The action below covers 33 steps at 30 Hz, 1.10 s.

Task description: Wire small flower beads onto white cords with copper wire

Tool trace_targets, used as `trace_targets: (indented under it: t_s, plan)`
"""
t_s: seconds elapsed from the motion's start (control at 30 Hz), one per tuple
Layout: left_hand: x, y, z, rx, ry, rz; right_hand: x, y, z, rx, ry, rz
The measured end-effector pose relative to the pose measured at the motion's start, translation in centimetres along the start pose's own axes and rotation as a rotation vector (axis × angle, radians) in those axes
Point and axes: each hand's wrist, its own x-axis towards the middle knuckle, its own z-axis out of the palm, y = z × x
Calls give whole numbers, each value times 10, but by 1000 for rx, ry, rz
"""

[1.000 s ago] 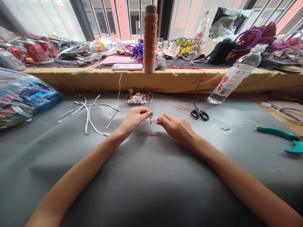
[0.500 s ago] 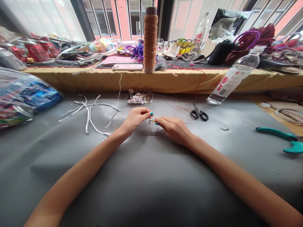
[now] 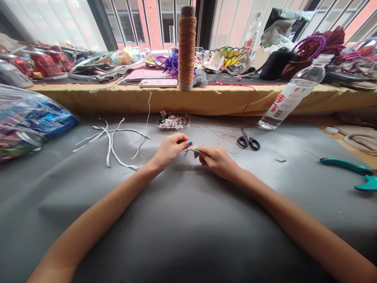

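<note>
My left hand (image 3: 174,148) pinches a small white piece (image 3: 186,151) between thumb and fingertips near the middle of the view. Just to its right, my right hand (image 3: 216,159) is closed on a thin yellow tool (image 3: 192,150), whose tip points left and meets the white piece. The tool's other end is hidden in my fingers. Behind the hands stands a clear tray (image 3: 173,126) of small beads and charms. White cords (image 3: 110,145) lie left of my left hand, and black-handled scissors (image 3: 249,142) lie beyond my right hand.
A tilted water bottle (image 3: 294,94) leans on the ledge (image 3: 118,98) at right. Teal-handled pliers (image 3: 346,166) lie far right on the grey mat (image 3: 176,228). A brown thread spool (image 3: 187,53) stands on the cluttered ledge. A plastic bag (image 3: 32,122) sits at left, loose wire (image 3: 224,133) near the scissors.
My right thumb and fingers have shifted on the yellow tool, so that the teal thumbnail now shows more. My left hand has barely moved and keeps its pinch.
</note>
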Motion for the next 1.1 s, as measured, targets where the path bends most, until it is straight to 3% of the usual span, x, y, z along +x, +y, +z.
trace_targets:
  t_s: [0.2,0.37,0.5,0.73,1.1]
  plan:
    - [1,1,-1,61,2,24,3,-2,-1,353,-146,228]
    - [4,4,-6,86,-30,-39,3,-3,2,233,15,198]
    - [4,7,-9,142,-53,-36,3,-1,1,159,55,191]
    - [2,10,-10,93,-185,-2,3,-1,0,233,18,200]
    - [3,-1,2,323,-176,-50,7,-5,-12,334,-175,351]
